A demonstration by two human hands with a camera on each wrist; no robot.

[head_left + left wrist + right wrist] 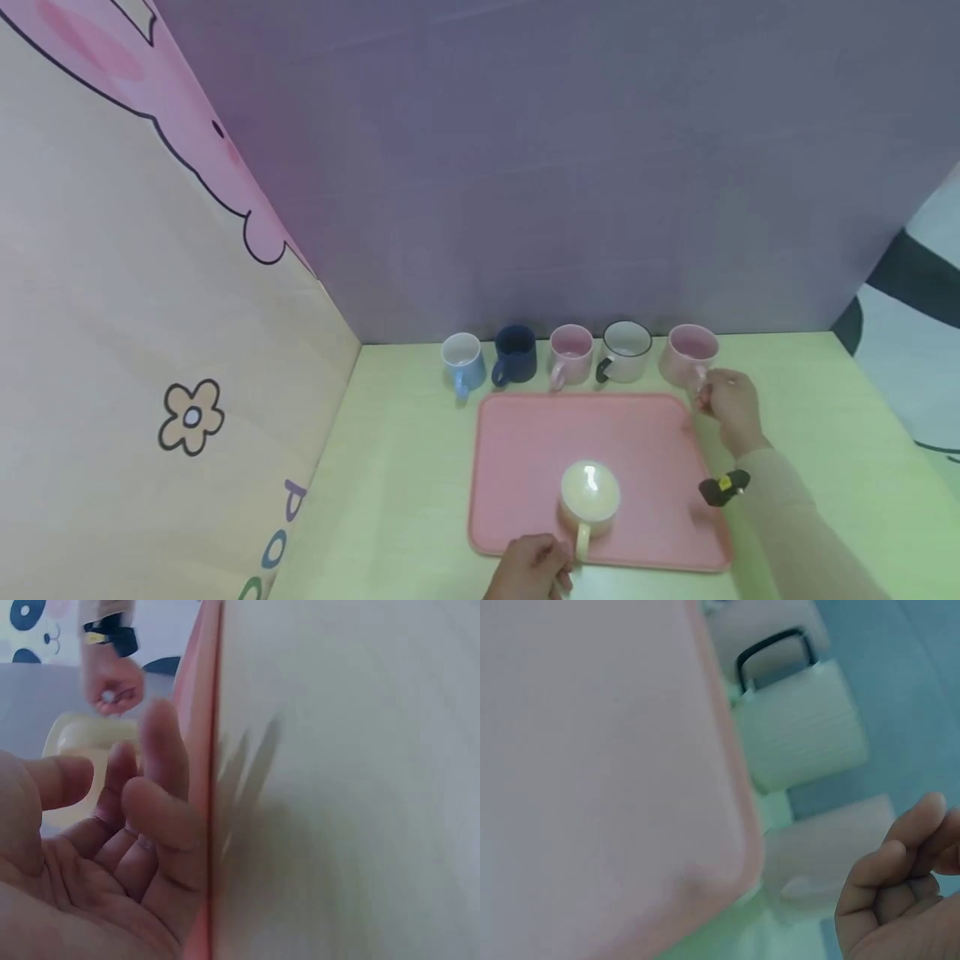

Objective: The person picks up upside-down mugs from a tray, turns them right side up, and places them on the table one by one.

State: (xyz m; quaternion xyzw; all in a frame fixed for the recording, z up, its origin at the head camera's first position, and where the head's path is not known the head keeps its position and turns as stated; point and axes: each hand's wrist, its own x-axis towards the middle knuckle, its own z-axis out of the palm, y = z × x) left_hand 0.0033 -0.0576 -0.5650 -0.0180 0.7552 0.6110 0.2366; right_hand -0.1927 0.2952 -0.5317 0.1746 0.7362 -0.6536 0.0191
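Note:
A pale yellow mug (pixel 590 497) stands on a pink tray (pixel 525 450), handle toward the near edge. My left hand (pixel 531 567) is beside that handle, its fingers loosely bent; the left wrist view shows the hand (pixel 112 847) with nothing in its grasp and the mug partly hidden behind it. At the right end of the back row is a pink mug (pixel 686 358). Fingertips of my right hand (pixel 729 404) overlap its handle in the head view. In the right wrist view, the bent fingers (pixel 877 877) appear apart from the mug's handle.
Left of that pink mug, the row has a white mug with a black rim (pixel 627 350), a smaller pink mug (pixel 572 354), a dark blue mug (pixel 516 354) and a light blue mug (pixel 464 360). A grey wall (pixel 555 183) rises behind them. The tray lies on a pale table (pixel 382 467).

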